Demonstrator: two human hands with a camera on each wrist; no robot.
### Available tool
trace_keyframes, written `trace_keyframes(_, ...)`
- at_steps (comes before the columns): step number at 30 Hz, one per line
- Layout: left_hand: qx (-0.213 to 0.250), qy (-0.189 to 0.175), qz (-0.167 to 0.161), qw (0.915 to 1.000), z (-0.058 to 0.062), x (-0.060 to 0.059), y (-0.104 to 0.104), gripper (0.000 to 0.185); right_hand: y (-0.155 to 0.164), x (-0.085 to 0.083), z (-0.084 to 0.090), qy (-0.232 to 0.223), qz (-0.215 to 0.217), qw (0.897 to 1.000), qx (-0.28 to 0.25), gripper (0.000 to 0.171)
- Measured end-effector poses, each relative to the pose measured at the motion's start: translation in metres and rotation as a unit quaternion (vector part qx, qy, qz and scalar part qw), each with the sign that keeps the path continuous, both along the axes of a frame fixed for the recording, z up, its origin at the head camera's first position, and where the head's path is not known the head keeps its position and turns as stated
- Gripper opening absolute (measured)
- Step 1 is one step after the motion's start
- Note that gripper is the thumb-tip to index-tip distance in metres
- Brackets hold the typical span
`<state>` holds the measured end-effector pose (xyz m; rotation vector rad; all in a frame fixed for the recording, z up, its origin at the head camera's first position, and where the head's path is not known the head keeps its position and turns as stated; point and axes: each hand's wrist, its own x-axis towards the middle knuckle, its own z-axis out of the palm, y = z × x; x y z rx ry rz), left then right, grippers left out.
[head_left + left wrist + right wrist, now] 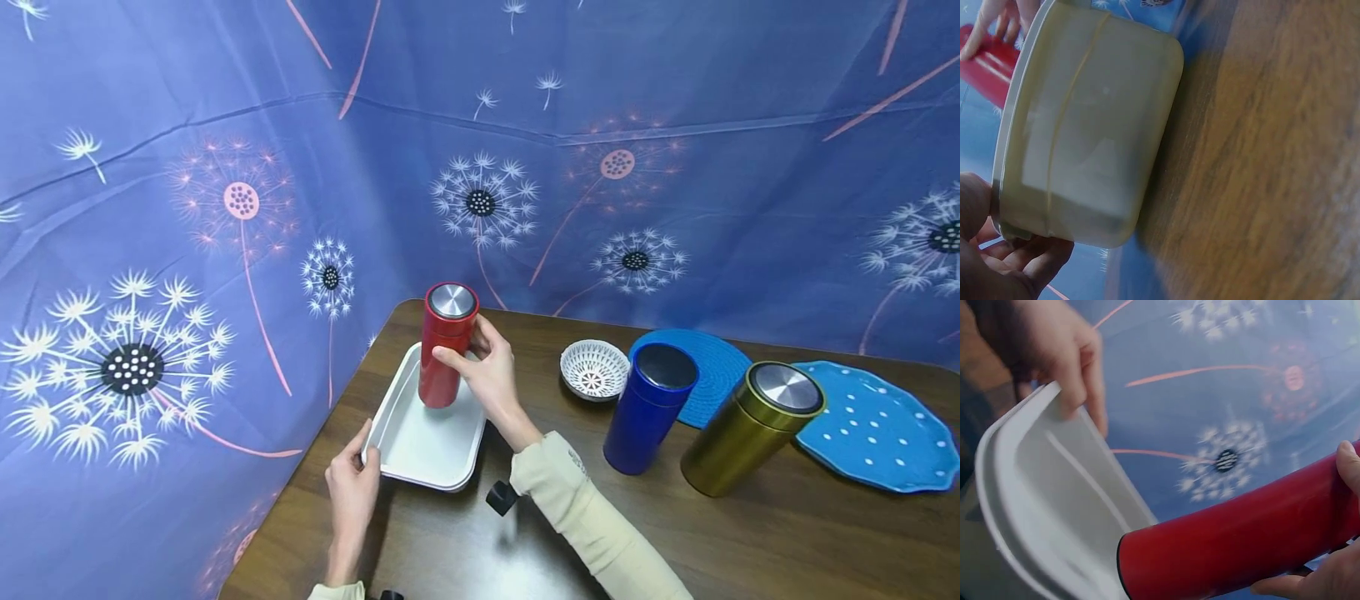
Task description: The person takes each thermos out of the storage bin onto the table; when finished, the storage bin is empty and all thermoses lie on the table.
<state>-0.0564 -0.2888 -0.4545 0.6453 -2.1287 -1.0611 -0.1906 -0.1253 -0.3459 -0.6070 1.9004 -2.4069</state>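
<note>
A red insulated bottle (438, 375) with a silver-topped lid is upright over a white rectangular plastic container (420, 454). My right hand (491, 373) grips the bottle from its right side, thumb across the front and fingers behind. My left hand (352, 485) pinches the container's near left corner. In the left wrist view, the thumb lies at the rim and the fingers curl beneath it; the container's deep, cloudy side (1097, 125) shows there. The right wrist view shows the bottle's base at the container's recessed white top (1066, 506).
To the right stand a blue bottle (648, 417) and a gold bottle (738, 437). Behind them lie a white lattice bowl (577, 375), a round blue woven mat (712, 367) and a blue dotted tray (885, 417). A dandelion-print cloth (405, 167) hangs along the table's back and left edges.
</note>
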Motion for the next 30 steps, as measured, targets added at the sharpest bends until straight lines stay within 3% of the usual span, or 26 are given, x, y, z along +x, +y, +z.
trace_keyframes(8,0.022,0.014,-0.015,0.9995,0.0,0.0,-0.002,0.039,0.027,0.0,0.003,0.014,-0.016,0.996,-0.083,0.056)
trace_keyframes(16,0.025,0.013,-0.015,0.9995,-0.001,0.0,0.0,0.04,0.064,0.012,0.012,0.042,-0.035,0.993,-0.103,0.057)
trace_keyframes(23,0.012,0.005,-0.009,0.9999,0.0,0.0,0.001,0.04,0.093,0.023,0.012,0.041,-0.069,0.995,-0.057,0.061)
trace_keyframes(30,-0.014,-0.003,-0.005,0.9999,0.0,0.003,-0.001,0.041,0.111,0.024,-0.003,0.041,-0.104,0.994,-0.013,0.063)
